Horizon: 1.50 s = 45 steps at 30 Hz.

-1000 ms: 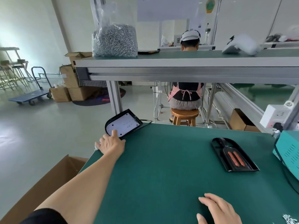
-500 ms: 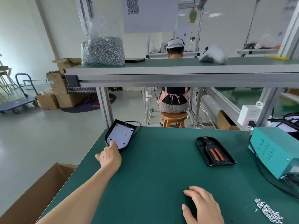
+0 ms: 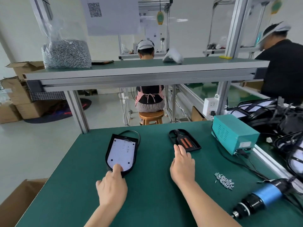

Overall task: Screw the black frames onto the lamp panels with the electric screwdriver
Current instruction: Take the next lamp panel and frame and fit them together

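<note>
Teal box point(image 3: 234, 133) at right edge of green bench point(image 3: 147, 202), cable out front. White socket point(image 3: 211, 106) on post behind it. Person point(image 3: 150, 95) on wooden stool point(image 3: 151, 116) beyond, back turned. Cardboard boxes point(image 3: 16, 102) far left, on floor.

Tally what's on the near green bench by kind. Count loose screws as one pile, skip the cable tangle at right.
Lamp panel: 1
Black frame: 1
Electric screwdriver: 1
Teal power box: 1
Screw pile: 1
Total: 5

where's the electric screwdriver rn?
Head view: the screwdriver lies untouched on the table's near right corner, just nearer than the screw pile and to the right of the right hand.
</note>
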Available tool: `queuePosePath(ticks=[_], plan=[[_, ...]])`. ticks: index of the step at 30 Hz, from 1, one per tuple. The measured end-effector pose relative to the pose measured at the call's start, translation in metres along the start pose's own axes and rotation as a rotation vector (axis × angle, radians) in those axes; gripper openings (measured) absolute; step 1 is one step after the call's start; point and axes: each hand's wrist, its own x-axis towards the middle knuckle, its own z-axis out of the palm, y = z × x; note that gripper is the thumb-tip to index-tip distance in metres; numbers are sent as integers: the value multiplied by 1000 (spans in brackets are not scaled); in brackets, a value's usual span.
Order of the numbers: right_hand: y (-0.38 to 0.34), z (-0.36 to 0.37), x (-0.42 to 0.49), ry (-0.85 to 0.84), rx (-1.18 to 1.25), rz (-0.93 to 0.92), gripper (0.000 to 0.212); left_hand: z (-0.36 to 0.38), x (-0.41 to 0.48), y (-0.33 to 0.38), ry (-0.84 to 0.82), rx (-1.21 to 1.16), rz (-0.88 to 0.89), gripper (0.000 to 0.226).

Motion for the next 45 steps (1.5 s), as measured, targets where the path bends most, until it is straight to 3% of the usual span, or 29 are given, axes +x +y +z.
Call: queuePosePath(ticks=[7, 12, 15, 18, 23, 31, 35, 38, 39, 42, 45], plan=[[-2, 4, 7, -13, -128, 39, 60, 4, -47, 31, -31, -28, 114, 23], [-3, -2, -3, 31, -110, 123, 18, 12, -70, 43, -34, -25, 144, 37], [2, -6, -9, 23, -71, 166, 18, 17, -85, 46, 3, -43, 155, 45], [10, -10, -17, 147, 231, 251, 15, 19, -93, 47, 68, -101, 189, 46], [16, -18, -34, 407, 743, 339, 14, 19, -97, 45, 13, -82, 229, 45], [18, -20, -39, 471, 1033, 330, 32, 19, -124, 60, 56, -204, 462, 63], [25, -17, -36, 443, 1203, 370, 29, 14, -123, 61, 52, -279, 359, 40], [30, -18, -35, 477, 1273, 389, 32, -2, -118, 63, 230, -601, 271, 33], [30, -18, -36, 483, 1243, 363, 33, -12, -112, 65, 216, -753, 203, 26], [27, -16, -39, 459, 1178, 278, 31, -36, -77, 70, -1, -1079, -15, 35], [26, -15, -39, 450, 1158, 226, 31, -49, -45, 81, -165, -901, 48, 41]])
